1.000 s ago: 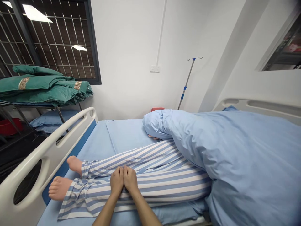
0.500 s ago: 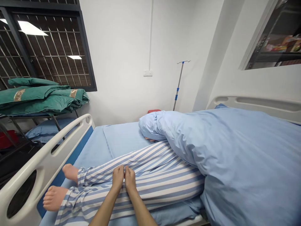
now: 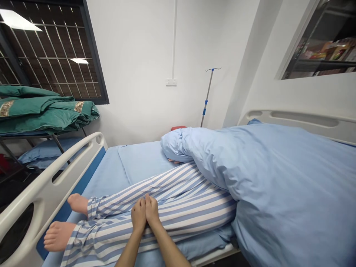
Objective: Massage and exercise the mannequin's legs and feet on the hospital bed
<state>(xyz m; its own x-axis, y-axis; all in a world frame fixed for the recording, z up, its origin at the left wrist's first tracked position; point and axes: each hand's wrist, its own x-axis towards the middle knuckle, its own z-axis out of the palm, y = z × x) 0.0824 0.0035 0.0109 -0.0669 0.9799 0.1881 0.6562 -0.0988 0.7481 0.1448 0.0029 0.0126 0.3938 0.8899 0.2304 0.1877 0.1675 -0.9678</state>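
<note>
My left hand (image 3: 138,215) and my right hand (image 3: 151,210) are pressed together side by side, fingers curled under, with no object showing in either. They are over the blue-and-white striped trousers (image 3: 189,213) of a figure lying on the bed; whether they touch the cloth I cannot tell. Two bare, smooth feet (image 3: 59,236) stick out of the trouser legs at the left. A light blue quilt (image 3: 267,178) covers the figure from the hips up. Some fingertips (image 3: 174,161) peep out from under the quilt's edge.
A white and blue bed end board (image 3: 52,176) stands at the left, another white board (image 3: 303,120) at the right. Behind the bed are an IV pole (image 3: 207,98) and a red object (image 3: 178,128). Folded green quilts (image 3: 50,115) lie on a rack at the left.
My hands have come together, from a small gap to touching. The whole view has shifted slightly, so the bed and room appear further left and a little higher.
</note>
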